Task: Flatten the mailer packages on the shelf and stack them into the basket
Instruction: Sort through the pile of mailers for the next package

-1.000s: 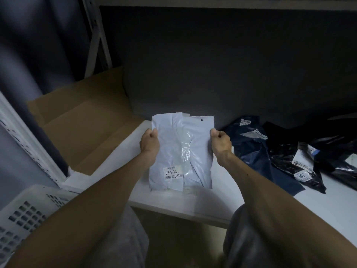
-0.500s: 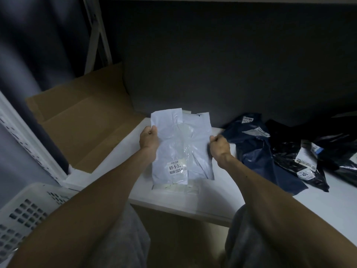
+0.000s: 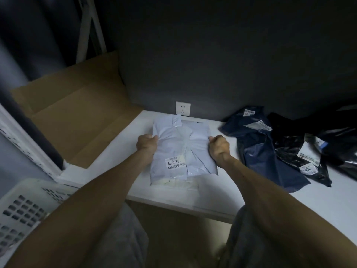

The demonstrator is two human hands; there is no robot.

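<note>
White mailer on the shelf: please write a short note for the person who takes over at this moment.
Left hand grips the left edge of the white mailer; right hand grips its right edge.
It rests on the shelf, wrinkled, label up.
A navy mailer and black mailers lie crumpled to its right, untouched.
Basket at lower left; its inside is not in view.
Done: nothing confirmed. Left: flatten this mailer, put it in the basket, then the others.
</note>
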